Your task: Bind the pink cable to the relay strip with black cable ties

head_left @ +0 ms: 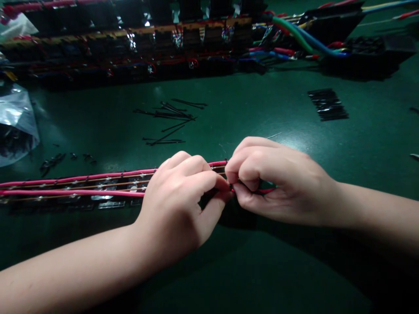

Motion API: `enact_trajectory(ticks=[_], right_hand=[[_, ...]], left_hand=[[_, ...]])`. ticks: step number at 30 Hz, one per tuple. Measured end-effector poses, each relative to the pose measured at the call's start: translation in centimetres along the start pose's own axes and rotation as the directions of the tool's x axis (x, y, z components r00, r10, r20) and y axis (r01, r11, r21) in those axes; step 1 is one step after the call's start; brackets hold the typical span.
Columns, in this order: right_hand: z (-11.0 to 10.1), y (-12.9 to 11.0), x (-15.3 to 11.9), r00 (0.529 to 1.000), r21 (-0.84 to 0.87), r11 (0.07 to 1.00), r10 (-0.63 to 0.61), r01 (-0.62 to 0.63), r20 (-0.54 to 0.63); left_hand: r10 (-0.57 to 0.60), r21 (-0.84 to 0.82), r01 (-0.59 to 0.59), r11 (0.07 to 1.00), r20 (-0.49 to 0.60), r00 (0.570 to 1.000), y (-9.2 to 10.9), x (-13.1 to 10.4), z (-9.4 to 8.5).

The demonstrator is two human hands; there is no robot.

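A long black strip assembly lies across the green table, with a red cable and another red cable along its far side running lengthwise, and thin copper-coloured rods between them. Black cable ties circle the far cable at intervals. My left hand rests over the strip's right part, thumb and index finger pinched together. Against those fingertips, my right hand is closed too, its thumb and curled fingers meeting at the red cable's right end. What sits between either hand's fingertips is too small and too covered to make out.
Loose black cable ties lie beyond my hands, and a neat stack of ties at the right. Cut-off bits and a clear plastic bag are at the left. Larger wired black assemblies span the back.
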State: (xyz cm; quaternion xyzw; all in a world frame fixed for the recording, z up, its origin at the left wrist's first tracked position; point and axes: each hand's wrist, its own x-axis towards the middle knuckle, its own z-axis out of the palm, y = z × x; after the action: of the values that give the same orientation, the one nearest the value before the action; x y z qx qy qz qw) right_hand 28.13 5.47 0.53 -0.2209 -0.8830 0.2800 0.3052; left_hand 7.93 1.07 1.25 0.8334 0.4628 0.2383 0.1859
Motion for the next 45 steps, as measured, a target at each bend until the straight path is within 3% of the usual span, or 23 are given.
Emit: enact_trajectory(ticks=[7,14,27,45], right_hand=[[-0.02,0.47,-0.47,0.995,-0.077,0.992,-0.103,0.103,0.006],[-0.11,0.23,-0.44,0.992,-0.121,0.985,-0.122,0.121,-0.002],[-0.19,0.23,-0.1,0.976,-0.147,0.967,-0.197,0.21,0.097],[0.24,0.26,-0.27,0.997,-0.072,0.995,-0.067,0.069,0.036]], left_hand=[[-0.019,-0.027,0.019,0.999,0.005,1.0,0.03,0.2,-0.11],[-0.031,-0.046,0.031,0.998,-0.01,0.999,0.05,0.11,-0.09],[-0.049,-0.095,0.047,0.994,-0.02,0.999,0.05,0.23,-0.23],[-0.018,-0.042,0.017,0.999,-0.035,0.999,-0.32,0.38,-0.29]])
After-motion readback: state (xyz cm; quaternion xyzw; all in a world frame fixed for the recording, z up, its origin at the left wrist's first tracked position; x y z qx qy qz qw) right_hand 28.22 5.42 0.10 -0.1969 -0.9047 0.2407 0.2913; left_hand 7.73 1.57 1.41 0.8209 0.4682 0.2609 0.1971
